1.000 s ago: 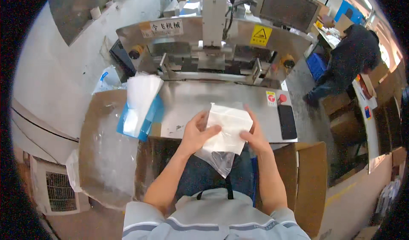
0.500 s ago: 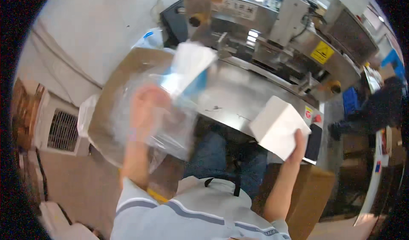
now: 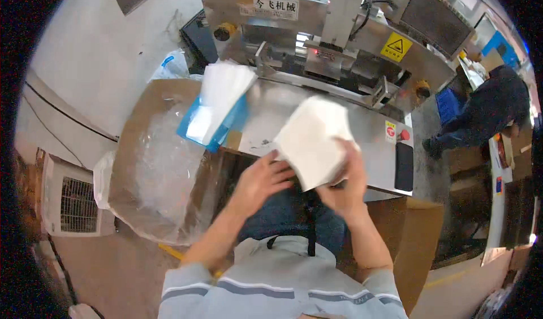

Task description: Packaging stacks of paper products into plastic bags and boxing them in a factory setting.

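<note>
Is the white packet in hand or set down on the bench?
In hand: the right hand grips the white packet at its right side.

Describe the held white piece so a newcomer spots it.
Find the large metal machine and the worktop before it. At the worktop's front edge, the right hand holds the white piece. Unlike the white stack at the blue holder, it's handheld.

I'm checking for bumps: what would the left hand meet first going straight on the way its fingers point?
The left hand would likely meet the white packet held in the right hand; depth is unclear, so the left hand may already touch it.
</note>
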The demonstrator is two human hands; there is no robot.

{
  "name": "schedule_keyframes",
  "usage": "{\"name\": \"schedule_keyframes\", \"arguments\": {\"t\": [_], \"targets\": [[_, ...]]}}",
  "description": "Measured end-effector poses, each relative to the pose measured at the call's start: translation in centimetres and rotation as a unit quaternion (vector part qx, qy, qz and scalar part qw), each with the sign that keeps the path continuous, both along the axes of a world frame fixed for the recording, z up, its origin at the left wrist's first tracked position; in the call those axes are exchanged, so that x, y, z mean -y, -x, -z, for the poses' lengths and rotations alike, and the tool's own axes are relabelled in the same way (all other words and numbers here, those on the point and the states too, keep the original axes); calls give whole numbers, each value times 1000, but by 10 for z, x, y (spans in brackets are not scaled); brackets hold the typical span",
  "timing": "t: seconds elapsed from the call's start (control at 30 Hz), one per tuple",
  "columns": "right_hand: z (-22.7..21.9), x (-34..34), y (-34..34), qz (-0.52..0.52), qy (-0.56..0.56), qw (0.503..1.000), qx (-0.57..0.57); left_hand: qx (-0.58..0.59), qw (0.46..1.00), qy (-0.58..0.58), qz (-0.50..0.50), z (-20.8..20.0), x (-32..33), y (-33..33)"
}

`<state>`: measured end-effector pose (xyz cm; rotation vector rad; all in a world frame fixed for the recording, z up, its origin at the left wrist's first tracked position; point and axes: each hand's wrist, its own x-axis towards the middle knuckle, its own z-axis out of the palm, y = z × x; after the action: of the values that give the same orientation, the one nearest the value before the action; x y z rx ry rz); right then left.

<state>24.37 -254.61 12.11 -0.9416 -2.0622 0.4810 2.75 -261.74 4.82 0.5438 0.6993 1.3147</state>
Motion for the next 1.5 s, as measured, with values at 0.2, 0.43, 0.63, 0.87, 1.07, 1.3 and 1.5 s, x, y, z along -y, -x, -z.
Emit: {"name": "schedule_keyframes", "arguments": {"t": [0.2,0.43,0.63,0.87,1.07,1.3,1.5], "targets": [[11,23,-8,-128,-205,963,120,59,996,-48,-39,-3,-49,-48],[-33,9,-73,42,3,998,-49,153,984,6,88,27,-62,-62],[49,-8,-101,-9,532,735,-421,121,969,-37,211,22,-66,-85],[62,33,-103,24,468,778,-420,15,981,-8,195,26,-36,-87],[70,11,-92,80,374,849,-365,-269,958,-6,101,2,-47,-84],[74,-18,-101,-43,573,627,-526,-144,983,-44,108,7,-70,-60],[63,14,-89,-16,489,791,-367,-75,987,17,144,10,-54,-67]]}}
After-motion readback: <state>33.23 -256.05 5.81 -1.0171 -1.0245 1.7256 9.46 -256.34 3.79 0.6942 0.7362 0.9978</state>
